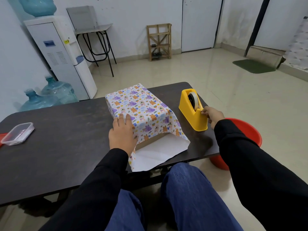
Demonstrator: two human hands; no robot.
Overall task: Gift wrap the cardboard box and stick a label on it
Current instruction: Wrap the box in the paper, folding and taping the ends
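The cardboard box (150, 141) lies on the dark table (66, 139), covered by patterned wrapping paper (143, 105). Only its near end shows, under the open paper flap whose white inside (158, 154) hangs past the table edge. My left hand (122, 134) presses flat on the paper at the box's near left corner. My right hand (212, 115) pinches the tape end at the cutter of the yellow tape dispenser (193, 112), which stands right of the box.
A clear plastic container (17, 133) sits at the table's left edge. A red bucket (241, 139) stands on the floor to the right, beside the table. Water bottles (48, 97) and a dispenser (60, 55) stand behind on the left.
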